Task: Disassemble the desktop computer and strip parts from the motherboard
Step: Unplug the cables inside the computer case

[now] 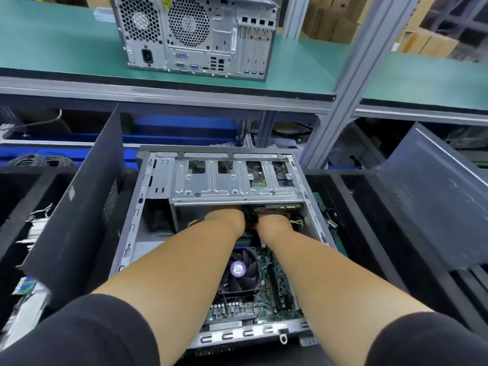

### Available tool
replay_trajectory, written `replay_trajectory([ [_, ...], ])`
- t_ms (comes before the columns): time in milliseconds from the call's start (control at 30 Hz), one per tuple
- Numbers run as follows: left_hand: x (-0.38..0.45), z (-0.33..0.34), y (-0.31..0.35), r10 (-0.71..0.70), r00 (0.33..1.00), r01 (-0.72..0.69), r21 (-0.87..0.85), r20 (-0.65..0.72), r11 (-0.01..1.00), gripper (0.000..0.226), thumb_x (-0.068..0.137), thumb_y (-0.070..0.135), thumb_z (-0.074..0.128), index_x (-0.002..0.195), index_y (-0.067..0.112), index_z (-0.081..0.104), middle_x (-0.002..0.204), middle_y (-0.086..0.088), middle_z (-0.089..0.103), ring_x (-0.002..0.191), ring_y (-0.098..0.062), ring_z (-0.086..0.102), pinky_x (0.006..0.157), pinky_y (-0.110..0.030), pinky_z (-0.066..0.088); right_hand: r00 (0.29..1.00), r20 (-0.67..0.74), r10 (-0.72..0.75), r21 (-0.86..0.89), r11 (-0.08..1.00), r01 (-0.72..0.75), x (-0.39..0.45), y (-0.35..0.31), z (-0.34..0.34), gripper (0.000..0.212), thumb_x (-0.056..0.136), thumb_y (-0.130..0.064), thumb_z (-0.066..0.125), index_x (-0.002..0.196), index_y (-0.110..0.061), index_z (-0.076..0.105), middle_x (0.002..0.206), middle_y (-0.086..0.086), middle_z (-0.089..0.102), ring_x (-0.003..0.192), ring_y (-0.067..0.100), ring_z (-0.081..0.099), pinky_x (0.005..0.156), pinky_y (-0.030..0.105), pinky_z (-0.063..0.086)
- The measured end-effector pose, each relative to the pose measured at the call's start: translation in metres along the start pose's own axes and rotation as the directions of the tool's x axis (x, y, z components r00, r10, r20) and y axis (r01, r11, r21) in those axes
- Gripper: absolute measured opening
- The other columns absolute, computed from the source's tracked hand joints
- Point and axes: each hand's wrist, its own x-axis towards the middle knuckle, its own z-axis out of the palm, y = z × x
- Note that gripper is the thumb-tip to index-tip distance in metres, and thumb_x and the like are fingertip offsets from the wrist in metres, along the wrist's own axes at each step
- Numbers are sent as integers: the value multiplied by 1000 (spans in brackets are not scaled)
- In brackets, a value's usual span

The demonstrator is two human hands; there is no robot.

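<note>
A: Where does the open desktop case (211, 233) sit?

B: It lies on its side in the middle of the bench, side panel off, interior facing up. The motherboard (274, 291) fills the near half, with the black CPU fan (239, 273) between the person's forearms.

A: Hands?

B: Both reach in under the silver drive cage (232, 180) at the far end. The left hand (227, 220) and right hand (274, 224) sit side by side, close together. Only wrists and hand backs show; fingers are hidden beneath the cage edge, so whether they grip anything cannot be told.

A: Anything adjacent?

B: A black drive connector edge (277, 207) shows just beyond the right hand. A dark side panel (79, 207) leans upright to the left of the case, another (433, 196) tilts at right. A second tower (195, 35) stands on the green shelf (66, 48) above, rear ports facing the camera.
</note>
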Motion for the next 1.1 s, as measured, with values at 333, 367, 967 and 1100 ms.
replay_trajectory([
  [333, 8, 14, 4, -45, 923, 27, -53, -381, 998, 22, 89, 27, 55, 108, 23, 64, 118, -6, 60, 106, -30, 56, 80, -34, 42, 978, -207, -11, 80, 996, 28, -3, -1, 3, 28, 100, -7, 44, 122, -5, 61, 125, 16, 62, 112, 33, 59, 91, 40, 49],
  [367, 7, 14, 4, -56, 930, 43, -44, -363, 998, 20, 89, 28, 55, 106, 24, 64, 116, -5, 61, 103, -29, 56, 77, -33, 41, 979, -202, -22, 82, 996, 39, -4, -1, 4, 28, 99, -5, 44, 120, -5, 62, 123, 16, 63, 110, 33, 60, 89, 41, 50],
  [967, 7, 6, 4, -118, 972, 95, -120, -205, 988, 5, 90, 21, 51, 92, 25, 53, 118, -5, 59, 107, -29, 54, 79, -33, 38, 991, -127, 31, 151, 989, -11, -10, -3, -1, 24, 97, -3, 46, 110, -3, 65, 116, 16, 65, 105, 35, 61, 76, 38, 46],
  [1100, -3, -2, 2, -73, 988, 63, -75, -134, 995, 4, 92, 22, 50, 93, 22, 54, 108, -5, 58, 93, -26, 51, 78, -32, 38, 996, -94, 8, 181, 983, 10, -10, -8, 1, 24, 95, -2, 46, 110, -3, 65, 114, 16, 65, 103, 36, 62, 78, 39, 48],
])
